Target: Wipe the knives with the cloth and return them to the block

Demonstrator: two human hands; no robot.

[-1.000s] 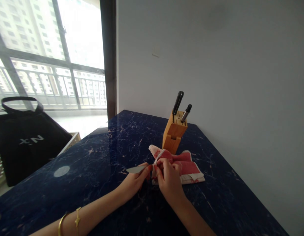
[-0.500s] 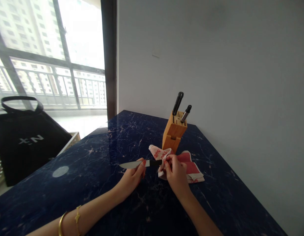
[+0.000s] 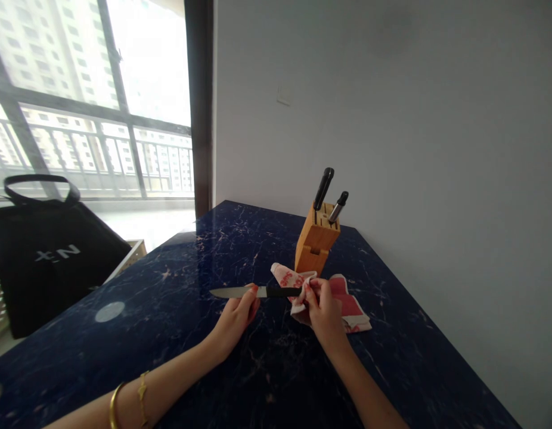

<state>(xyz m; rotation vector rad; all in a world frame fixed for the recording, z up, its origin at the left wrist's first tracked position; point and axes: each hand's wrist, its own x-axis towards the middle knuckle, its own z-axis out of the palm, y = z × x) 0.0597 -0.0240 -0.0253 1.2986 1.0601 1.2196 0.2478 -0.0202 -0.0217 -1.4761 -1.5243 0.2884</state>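
Note:
A kitchen knife with a black handle lies level between my hands, its blade pointing left. My left hand pinches the blade close to the handle, thumb on top. With closed fingers my right hand grips a red and white cloth around the handle's end. Part of the cloth spreads over the table to the right of that hand, and another part shows behind the handle. Just beyond the cloth stands a wooden knife block holding a black-handled knife and a second tool with a metal-and-black handle.
The dark blue marbled table runs up to a grey wall. At the left, a black bag stands by a pale woven basket. A whitish round spot marks the table's left side. Behind the bag is a large window.
The knife has turned nearer to level, and its tip has shifted slightly left and up. My right hand has moved a little right with the cloth, towards the handle's end.

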